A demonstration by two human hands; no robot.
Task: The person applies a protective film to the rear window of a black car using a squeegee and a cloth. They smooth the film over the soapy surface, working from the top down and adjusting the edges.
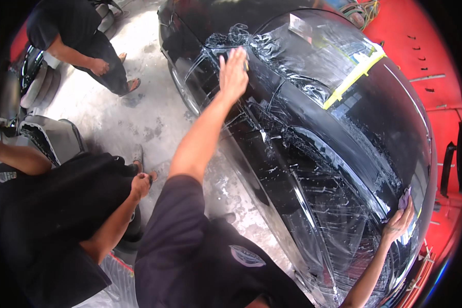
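Note:
My left hand (pixel 234 76) lies flat on the black car (pixel 339 131), fingers stretched out, at the pillar beside the windscreen. A small yellowish edge shows by its fingers; I cannot tell what it is. Farther along the roof edge, at the right, my right hand (pixel 399 222) grips a crumpled purple cloth (pixel 405 199) against the car. Milky wet streaks run along the bodywork between my hands. Clear plastic film (pixel 323 56) covers the windscreen, edged with yellow masking tape (pixel 355 78). More film clings over the side windows (pixel 323 205).
Two people in dark clothes are at the left, one nearby (pixel 61 220) and one farther off (pixel 72 36). Beside them stand grey car parts (pixel 56 138) on the pale concrete floor (pixel 154 113). A red wall (pixel 416 41) rises beyond the car, with orange hoses (pixel 420 282) low at the right.

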